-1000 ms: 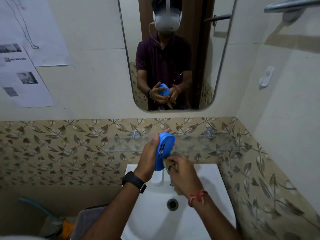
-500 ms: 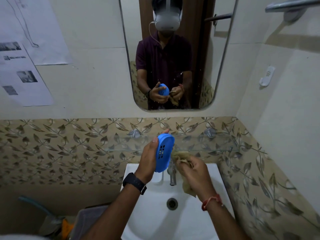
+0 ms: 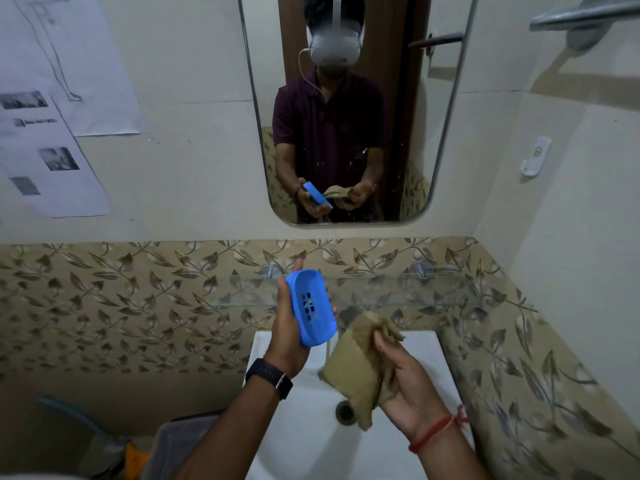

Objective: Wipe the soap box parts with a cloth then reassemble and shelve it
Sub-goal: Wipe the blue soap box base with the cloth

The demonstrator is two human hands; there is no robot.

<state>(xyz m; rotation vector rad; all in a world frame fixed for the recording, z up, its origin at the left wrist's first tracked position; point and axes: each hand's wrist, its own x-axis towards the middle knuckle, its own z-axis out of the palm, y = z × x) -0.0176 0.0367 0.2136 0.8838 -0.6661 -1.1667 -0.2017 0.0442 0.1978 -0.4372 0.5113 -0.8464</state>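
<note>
Left hand (image 3: 285,337) fingers are curling round the soap tray (image 3: 311,306), right hand (image 3: 408,382) fingers pinching the cloth (image 3: 353,365); hard wiping could be knocking it into the sink (image 3: 304,427)

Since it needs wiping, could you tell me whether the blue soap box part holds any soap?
Empty: the blue soap box part, gripped in the left hand, shows a bare hollow with open drain slots.

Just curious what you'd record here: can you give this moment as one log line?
left hand: holds blue soap tray over sink | right hand: grips cloth beside tray | reassembly: not yet done
</note>
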